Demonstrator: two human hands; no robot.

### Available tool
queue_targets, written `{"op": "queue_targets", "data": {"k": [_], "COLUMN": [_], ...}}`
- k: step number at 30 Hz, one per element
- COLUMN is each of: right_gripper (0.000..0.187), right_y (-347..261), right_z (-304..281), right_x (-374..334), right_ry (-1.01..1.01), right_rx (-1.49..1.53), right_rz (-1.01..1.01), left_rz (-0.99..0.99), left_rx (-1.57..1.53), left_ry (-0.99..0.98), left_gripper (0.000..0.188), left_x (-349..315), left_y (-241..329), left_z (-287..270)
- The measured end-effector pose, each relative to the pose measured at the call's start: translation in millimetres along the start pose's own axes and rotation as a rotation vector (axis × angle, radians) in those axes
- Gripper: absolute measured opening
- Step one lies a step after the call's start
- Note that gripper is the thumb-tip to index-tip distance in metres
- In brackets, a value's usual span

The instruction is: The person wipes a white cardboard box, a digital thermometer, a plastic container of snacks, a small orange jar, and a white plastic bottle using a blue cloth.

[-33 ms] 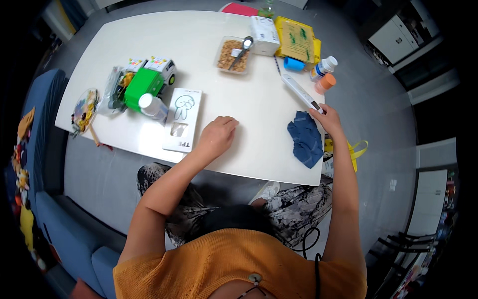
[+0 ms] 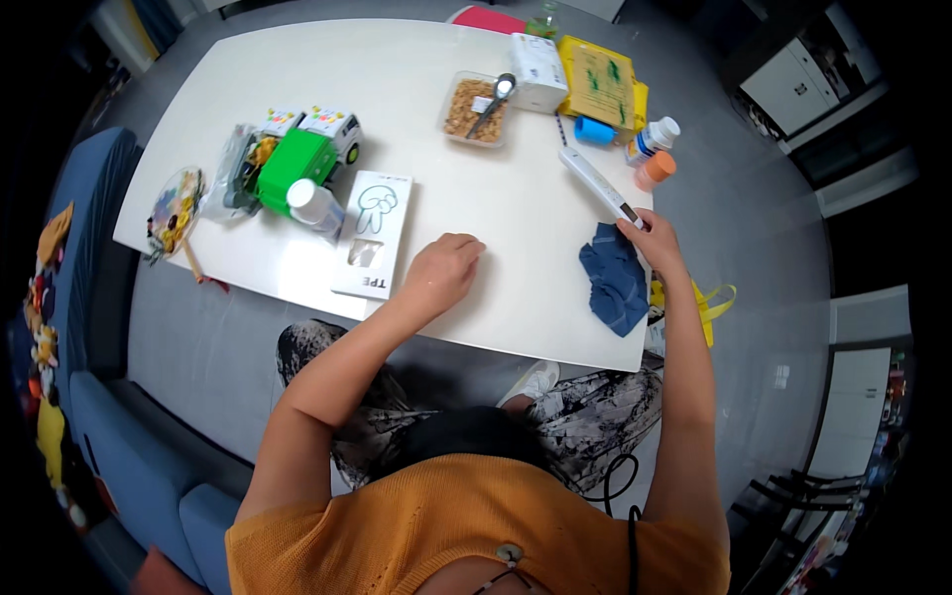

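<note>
My right hand (image 2: 653, 243) is closed on the near end of a long, slim white device (image 2: 600, 188) with a dark patch by my fingers. The device lies slanted over the table's right side, its far end pointing away to the left. Just below it is a crumpled dark blue cloth (image 2: 615, 280). My left hand (image 2: 444, 274) rests on the table near its front edge, fingers curled together, with nothing visible in them. To its left lies a flat white box (image 2: 374, 236) with a drawn figure and a small window.
Left on the white table (image 2: 248, 69) are a green toy truck (image 2: 297, 169), a white bottle (image 2: 314, 205) and a round decorated fan (image 2: 177, 213). Farther off stand a food tub (image 2: 466, 109) with a spoon, a tissue pack (image 2: 538, 71), a yellow package (image 2: 600, 84) and an orange-capped bottle (image 2: 654, 171).
The whole table has shifted slightly to the right in the picture. Both hands keep the same grip and pose, and nothing is taken up or let go.
</note>
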State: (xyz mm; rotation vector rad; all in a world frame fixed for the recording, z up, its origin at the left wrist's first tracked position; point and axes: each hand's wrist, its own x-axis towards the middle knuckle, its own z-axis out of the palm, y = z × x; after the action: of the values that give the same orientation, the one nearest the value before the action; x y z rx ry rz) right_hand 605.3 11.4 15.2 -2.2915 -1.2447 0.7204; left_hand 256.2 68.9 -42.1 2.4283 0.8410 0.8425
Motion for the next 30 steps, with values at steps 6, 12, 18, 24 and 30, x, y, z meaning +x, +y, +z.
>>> {"op": "queue_targets", "data": {"k": [6,12,18,24,30], "right_gripper": [0.054,0.059,0.062,0.064,0.063], "right_y": [-100.3,-176.8,-214.0,-214.6,-211.0], "right_z": [50.2,99.8,137.6,172.3,177.2], "right_x": [-30.2,-20.9,4.6,24.9,33.0], "right_ry": [-0.098,-0.457,-0.625,-0.568,-0.543], "right_rx": [-0.134,-0.159,-0.252,-0.27,-0.166], "right_rz": [-0.656,-0.893,-0.871,-0.887,-0.936], "left_rz": [0.035,0.146,0.149,0.103,-0.056], "left_rx": [0.02,0.035,0.06,0.119,0.226], "left_ry": [-0.195,-0.123,-0.074,0.009,0.11], "left_gripper": [0.022,0.014,0.012,0.009,0.019], "left_x": [-31.6,-43.2,-44.2,-53.8,-76.6], "left_y": [9.9,5.6,-2.9,-4.7,-8.3], "left_z": [1.2,2.1,-7.9,-27.0,-73.4]}}
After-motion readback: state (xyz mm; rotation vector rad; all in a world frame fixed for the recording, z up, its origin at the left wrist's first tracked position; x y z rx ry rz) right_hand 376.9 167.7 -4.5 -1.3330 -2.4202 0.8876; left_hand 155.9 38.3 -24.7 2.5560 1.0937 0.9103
